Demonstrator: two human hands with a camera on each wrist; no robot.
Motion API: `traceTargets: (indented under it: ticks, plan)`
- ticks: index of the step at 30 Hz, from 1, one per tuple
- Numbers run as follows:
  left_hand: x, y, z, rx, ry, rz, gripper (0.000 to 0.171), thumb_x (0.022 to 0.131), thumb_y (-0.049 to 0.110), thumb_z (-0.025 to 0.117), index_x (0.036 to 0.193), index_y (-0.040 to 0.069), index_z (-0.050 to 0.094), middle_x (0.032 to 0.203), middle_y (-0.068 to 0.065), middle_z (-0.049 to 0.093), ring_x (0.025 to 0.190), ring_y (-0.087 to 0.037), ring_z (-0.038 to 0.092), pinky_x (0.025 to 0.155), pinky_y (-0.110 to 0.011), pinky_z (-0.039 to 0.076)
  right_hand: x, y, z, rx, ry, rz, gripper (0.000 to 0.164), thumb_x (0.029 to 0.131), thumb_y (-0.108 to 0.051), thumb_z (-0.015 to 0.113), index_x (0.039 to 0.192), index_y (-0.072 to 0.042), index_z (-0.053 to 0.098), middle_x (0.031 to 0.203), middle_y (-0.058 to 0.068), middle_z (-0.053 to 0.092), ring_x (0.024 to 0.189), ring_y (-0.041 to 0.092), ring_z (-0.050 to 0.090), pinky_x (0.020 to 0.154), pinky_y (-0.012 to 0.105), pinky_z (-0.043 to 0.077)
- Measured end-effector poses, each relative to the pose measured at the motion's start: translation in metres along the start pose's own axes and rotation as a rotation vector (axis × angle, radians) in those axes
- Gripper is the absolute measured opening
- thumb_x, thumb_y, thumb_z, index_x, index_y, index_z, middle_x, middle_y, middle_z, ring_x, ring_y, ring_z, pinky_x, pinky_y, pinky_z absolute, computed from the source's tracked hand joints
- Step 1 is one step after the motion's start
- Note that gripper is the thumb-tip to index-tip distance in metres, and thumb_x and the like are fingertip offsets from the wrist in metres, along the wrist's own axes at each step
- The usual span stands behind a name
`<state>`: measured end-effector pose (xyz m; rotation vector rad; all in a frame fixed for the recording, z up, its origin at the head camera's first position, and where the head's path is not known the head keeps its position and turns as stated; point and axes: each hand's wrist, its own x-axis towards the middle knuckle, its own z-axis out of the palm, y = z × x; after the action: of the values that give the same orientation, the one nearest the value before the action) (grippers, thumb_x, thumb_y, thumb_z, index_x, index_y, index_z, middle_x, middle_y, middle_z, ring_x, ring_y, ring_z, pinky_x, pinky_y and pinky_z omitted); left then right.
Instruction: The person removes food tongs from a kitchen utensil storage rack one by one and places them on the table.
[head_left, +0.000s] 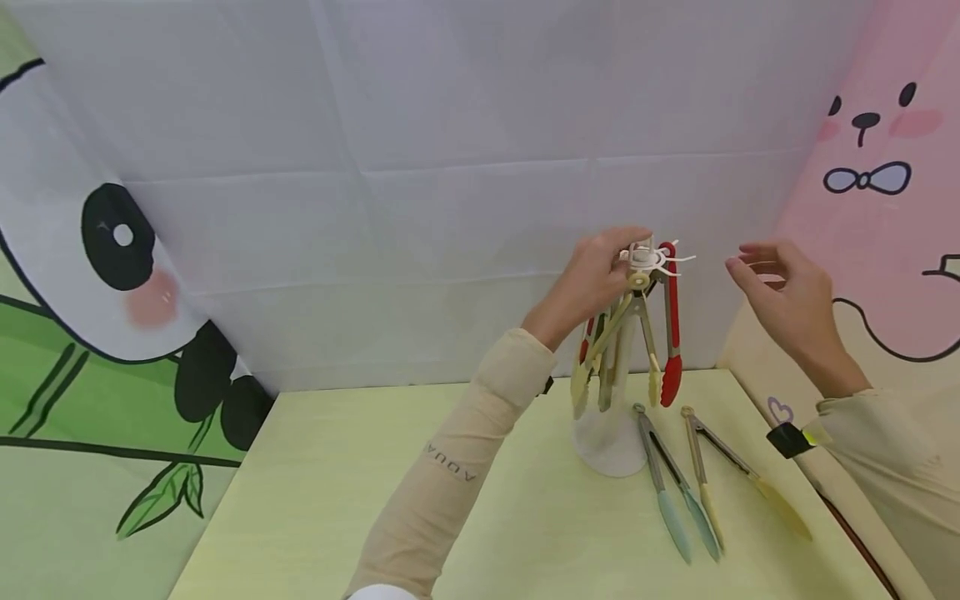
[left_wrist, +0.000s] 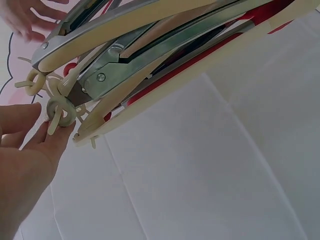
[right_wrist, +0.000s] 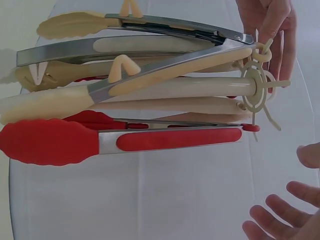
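My left hand (head_left: 596, 267) is at the top of a white stand with radiating hooks (head_left: 647, 260). In the left wrist view, its thumb and fingers pinch the end ring (left_wrist: 61, 111) of metal tongs with pale green handles (left_wrist: 145, 70), hung on a hook. Other tongs hang around the pole: cream-yellow ones (right_wrist: 185, 70) toward the front and a red pair (right_wrist: 180, 141) on the side nearer my right hand. Raised in the air right of the stand, my right hand (head_left: 791, 287) has relaxed, spread fingers and holds nothing.
The stand's round white base (head_left: 611, 454) rests on the pale yellow table (head_left: 315, 492). Two pairs of tongs lie to its right, one light blue (head_left: 671, 508) and one yellow (head_left: 780, 504). A white cloth wall (head_left: 450, 225) rises behind.
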<state>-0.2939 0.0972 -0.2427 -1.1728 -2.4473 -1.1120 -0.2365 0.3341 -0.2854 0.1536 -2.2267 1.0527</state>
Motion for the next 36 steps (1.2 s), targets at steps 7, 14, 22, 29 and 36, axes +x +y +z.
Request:
traceTargets:
  ticks: [7,14,22,29,36]
  plan:
    - [-0.007,-0.002,0.0,-0.043,0.004,0.017,0.045,0.094,-0.003,0.045,0.138,0.008,0.049,0.143,-0.006,0.045,0.119,-0.012,0.048,0.08,-0.016,0.041,0.014,-0.021,0.006,-0.012,-0.021,-0.012,0.042,0.094,-0.032,0.058,0.127,-0.007,0.056,0.112,0.003,0.057,0.093,-0.003,0.049,0.076,0.012,0.038]
    - [-0.02,-0.002,-0.002,-0.104,0.138,0.018,0.044,0.091,0.004,0.058,0.134,0.01,0.053,0.134,-0.003,0.051,0.115,-0.016,0.05,0.086,-0.017,0.044,0.026,-0.036,0.011,-0.037,-0.057,-0.026,0.047,0.093,-0.036,0.058,0.131,-0.008,0.054,0.118,0.013,0.057,0.095,0.004,0.051,0.077,0.013,0.039]
    - [-0.031,0.001,0.0,-0.136,0.323,0.031,0.044,0.084,0.011,0.07,0.127,0.01,0.059,0.119,-0.003,0.058,0.104,-0.018,0.054,0.077,-0.027,0.051,0.037,-0.045,0.016,-0.041,-0.073,-0.074,0.05,0.09,-0.034,0.063,0.13,-0.006,0.054,0.116,0.016,0.059,0.088,0.006,0.054,0.073,0.01,0.04]
    - [-0.038,0.004,0.011,-0.098,0.437,0.065,0.039,0.08,0.015,0.075,0.115,0.007,0.062,0.11,-0.003,0.062,0.095,-0.017,0.055,0.068,-0.019,0.048,0.042,-0.051,0.021,-0.07,-0.126,-0.128,0.051,0.088,-0.034,0.065,0.131,-0.009,0.054,0.117,0.016,0.059,0.094,0.032,0.058,0.072,0.012,0.038]
    - [-0.047,0.007,0.028,-0.095,0.516,-0.012,0.038,0.079,0.018,0.075,0.112,0.005,0.061,0.106,-0.006,0.063,0.091,-0.017,0.058,0.075,-0.016,0.043,0.047,-0.055,0.03,-0.066,-0.168,-0.177,0.05,0.086,-0.032,0.069,0.129,-0.011,0.057,0.112,0.018,0.06,0.09,0.031,0.06,0.072,0.016,0.039]
